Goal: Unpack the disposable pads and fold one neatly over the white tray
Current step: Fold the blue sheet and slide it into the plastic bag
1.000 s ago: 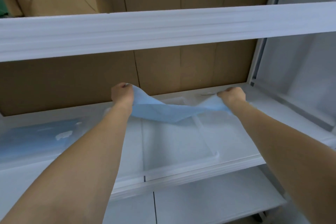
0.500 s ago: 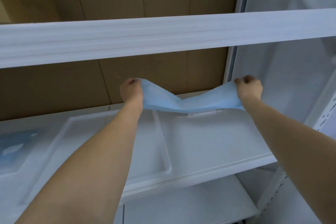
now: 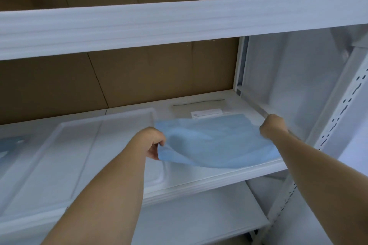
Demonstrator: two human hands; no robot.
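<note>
Spreading 1 blue pad [image 3: 217, 141], left hand [image 3: 153, 141] and right hand [image 3: 271, 126] pinching opposite edges; next, shift over white tray [image 3: 103, 123].

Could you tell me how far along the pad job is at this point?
Done: one blue pad is out and opened. In hand: the left hand and right hand each grip a side of it, holding it over the shelf just right of the white tray. Left: bringing it over the tray and folding it neatly; the tray is still uncovered.
</note>
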